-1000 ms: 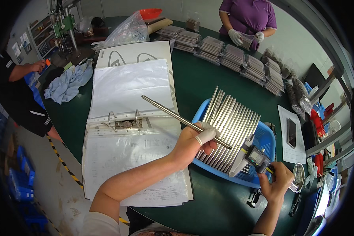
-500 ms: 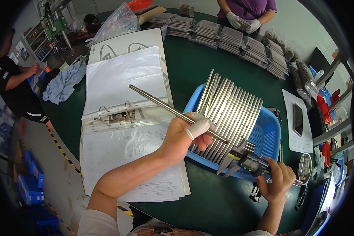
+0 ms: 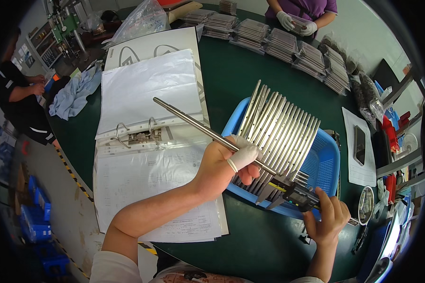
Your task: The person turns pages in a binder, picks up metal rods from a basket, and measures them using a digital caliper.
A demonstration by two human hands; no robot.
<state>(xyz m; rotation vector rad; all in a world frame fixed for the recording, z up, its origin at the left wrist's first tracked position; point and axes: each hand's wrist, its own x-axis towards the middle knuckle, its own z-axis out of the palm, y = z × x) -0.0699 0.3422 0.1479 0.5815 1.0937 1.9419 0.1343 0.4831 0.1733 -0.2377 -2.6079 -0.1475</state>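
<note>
My left hand (image 3: 217, 165), with white covers on its fingertips, is closed around a long thin metal rod (image 3: 191, 120). The rod slants from upper left down to the right. Its lower end reaches the upper jaws of a digital caliper (image 3: 295, 194); whether the jaws touch it I cannot tell. My right hand (image 3: 328, 219) grips the caliper by its right part, over the near rim of a blue plastic basket (image 3: 334, 165). Many similar metal rods (image 3: 281, 127) lie side by side in that basket, below and beyond both hands.
An open ring binder (image 3: 151, 108) with paper sheets lies to the left. Stacks of bagged parts (image 3: 281, 45) line the far edge, where a co-worker's gloved hands (image 3: 297, 24) hold a bundle. A phone (image 3: 359, 145) rests on paper at right. Another person (image 3: 21, 94) stands far left.
My right hand and the caliper have moved slightly left and up, bringing the upper jaws to the rod's end. My left hand has shifted slightly right.
</note>
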